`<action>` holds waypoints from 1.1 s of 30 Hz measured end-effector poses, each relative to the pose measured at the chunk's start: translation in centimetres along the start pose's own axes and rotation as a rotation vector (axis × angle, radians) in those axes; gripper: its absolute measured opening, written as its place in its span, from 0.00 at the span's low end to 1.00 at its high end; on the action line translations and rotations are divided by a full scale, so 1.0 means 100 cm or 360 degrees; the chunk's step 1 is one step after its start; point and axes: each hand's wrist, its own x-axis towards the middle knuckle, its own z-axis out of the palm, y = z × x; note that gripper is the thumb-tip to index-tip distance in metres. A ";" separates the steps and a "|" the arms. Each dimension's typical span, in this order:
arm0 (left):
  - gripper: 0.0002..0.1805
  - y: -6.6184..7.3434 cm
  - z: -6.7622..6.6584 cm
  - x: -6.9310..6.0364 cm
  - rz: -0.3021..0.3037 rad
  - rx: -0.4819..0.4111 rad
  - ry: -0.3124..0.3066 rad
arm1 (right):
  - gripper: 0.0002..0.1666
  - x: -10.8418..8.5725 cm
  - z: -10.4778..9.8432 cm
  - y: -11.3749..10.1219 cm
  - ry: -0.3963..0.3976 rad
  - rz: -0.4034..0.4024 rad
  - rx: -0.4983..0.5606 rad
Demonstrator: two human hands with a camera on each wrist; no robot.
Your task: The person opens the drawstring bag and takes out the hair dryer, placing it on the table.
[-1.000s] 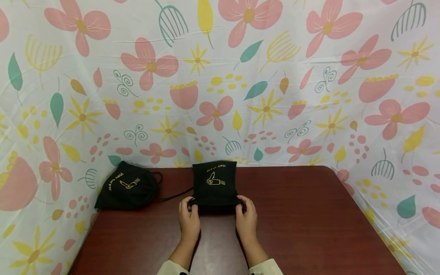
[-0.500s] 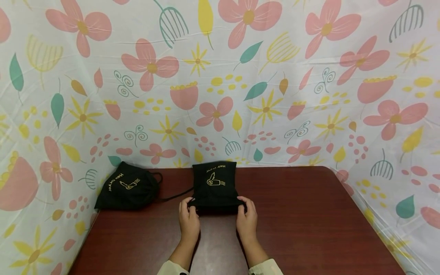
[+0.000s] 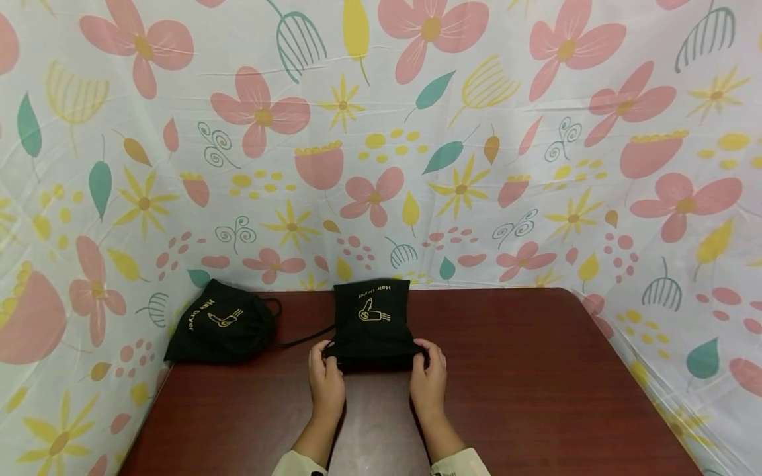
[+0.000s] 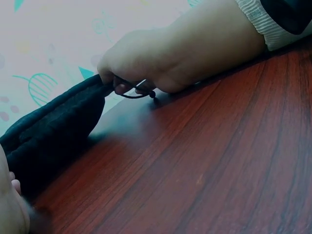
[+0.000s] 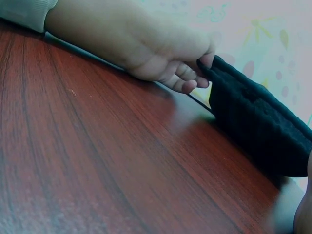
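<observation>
A black cloth bag (image 3: 372,330) with a gold "Hair Dryer" print lies at the table's back edge, its near edge pinched at both corners. My left hand (image 3: 327,390) pinches the left corner between thumb and fingers; my right hand (image 3: 428,390) pinches the right one. Seen in the left wrist view, a thin cord loop with a knot (image 4: 152,94) hangs by my right hand (image 4: 146,58), beside the bag (image 4: 58,131). The right wrist view shows the bag's slightly parted mouth (image 5: 253,100), with my left hand (image 5: 146,44) at its corner. The inside is dark.
A second black bag (image 3: 223,327), gathered at its right end and printed the same way, lies at the table's back left. A black cord (image 3: 305,338) runs between the bags. Behind the reddish-brown table (image 3: 536,383) hangs a floral cloth (image 3: 381,158).
Both hands have shifted very slightly outward at the bag's near corners, keeping their pinch. The second bag has not moved.
</observation>
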 end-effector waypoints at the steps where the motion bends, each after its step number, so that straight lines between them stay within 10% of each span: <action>1: 0.16 0.001 0.000 0.000 -0.0024 -0.0014 -0.0001 | 0.16 0.000 0.000 0.000 0.0004 0.0002 -0.0003; 7: 0.18 0.011 0.000 -0.002 -0.0108 -0.0065 0.0006 | 0.16 0.000 0.000 0.000 0.0012 -0.0014 0.0002; 33: 0.20 -0.006 -0.003 0.001 0.0103 0.0172 -0.0038 | 0.18 0.000 -0.001 0.000 -0.0086 0.0110 -0.0053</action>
